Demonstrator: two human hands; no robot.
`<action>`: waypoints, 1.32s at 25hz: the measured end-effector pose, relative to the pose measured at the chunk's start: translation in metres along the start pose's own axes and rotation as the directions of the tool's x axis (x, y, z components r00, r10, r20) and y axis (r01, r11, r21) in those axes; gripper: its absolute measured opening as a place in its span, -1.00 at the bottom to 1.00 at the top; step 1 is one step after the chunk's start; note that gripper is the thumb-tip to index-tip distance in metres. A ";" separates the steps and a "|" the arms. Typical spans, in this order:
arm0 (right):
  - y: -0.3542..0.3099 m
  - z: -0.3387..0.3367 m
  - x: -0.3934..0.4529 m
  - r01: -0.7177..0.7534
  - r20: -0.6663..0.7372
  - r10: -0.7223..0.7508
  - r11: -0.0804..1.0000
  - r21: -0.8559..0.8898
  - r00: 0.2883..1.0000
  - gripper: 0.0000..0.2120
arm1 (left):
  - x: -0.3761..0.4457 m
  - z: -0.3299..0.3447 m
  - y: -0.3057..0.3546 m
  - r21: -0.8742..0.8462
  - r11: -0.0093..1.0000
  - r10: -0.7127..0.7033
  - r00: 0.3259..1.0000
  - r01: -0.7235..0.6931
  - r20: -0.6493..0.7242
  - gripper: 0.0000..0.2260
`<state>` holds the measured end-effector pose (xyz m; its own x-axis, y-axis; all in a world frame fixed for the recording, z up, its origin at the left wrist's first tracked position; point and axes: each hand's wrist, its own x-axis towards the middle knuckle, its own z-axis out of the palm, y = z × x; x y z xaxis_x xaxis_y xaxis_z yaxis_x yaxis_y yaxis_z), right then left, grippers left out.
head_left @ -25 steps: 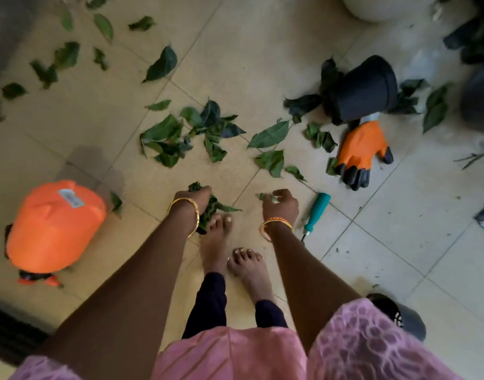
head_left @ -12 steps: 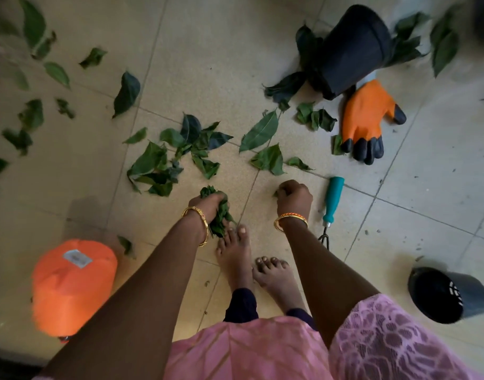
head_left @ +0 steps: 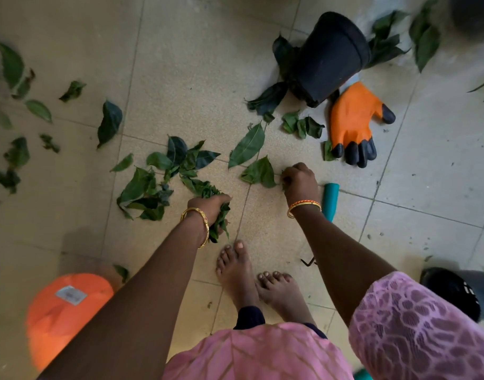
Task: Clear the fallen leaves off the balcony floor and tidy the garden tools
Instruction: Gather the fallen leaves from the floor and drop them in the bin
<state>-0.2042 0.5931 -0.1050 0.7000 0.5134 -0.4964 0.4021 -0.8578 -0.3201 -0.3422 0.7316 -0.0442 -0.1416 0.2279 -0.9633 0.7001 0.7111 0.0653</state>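
Green leaves lie scattered over the beige floor tiles; a loose pile (head_left: 153,185) sits left of centre and several single leaves (head_left: 109,122) trail off to the far left. My left hand (head_left: 210,207) grips a bunch of leaves (head_left: 220,218) just above my feet. My right hand (head_left: 299,179) is curled with its fingertips on a leaf (head_left: 258,172) on the floor. A teal-handled hand fork (head_left: 330,198) lies right of my right wrist, partly hidden by my arm. An orange and black garden glove (head_left: 352,122) lies palm down beyond it.
A black plastic pot (head_left: 328,58) lies tipped on its side above the glove, with leaves around it. An orange bucket (head_left: 68,314) stands at the lower left. A dark pot (head_left: 460,292) lies at the lower right. My bare feet (head_left: 251,275) stand in the middle.
My right hand has reached forward from near the fork handle to the leaf further out. My left hand has moved forward a little with its bunch of leaves. The view has shifted.
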 end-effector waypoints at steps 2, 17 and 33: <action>-0.005 -0.002 -0.003 -0.102 -0.029 0.108 0.981 0.167 0.994 -0.81 | -0.002 0.003 -0.002 0.018 1.000 0.009 1.000 -0.009 0.007 -0.50; -0.039 -0.085 -0.027 -0.572 0.698 -0.011 0.564 0.596 0.716 -0.83 | -0.041 0.037 -0.010 -0.043 0.966 0.256 0.962 -0.253 0.093 -0.81; 0.000 -0.021 0.054 0.122 -0.100 -0.144 0.972 -0.200 0.985 -0.74 | 0.008 0.032 -0.002 -0.133 0.973 0.193 0.981 -0.188 0.032 -0.86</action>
<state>-0.1539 0.6205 -0.1148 0.6903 0.6263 -0.3624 0.5942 -0.7764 -0.2099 -0.3224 0.7103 -0.0607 0.0190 0.3398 -0.9403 0.6146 0.7378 0.2791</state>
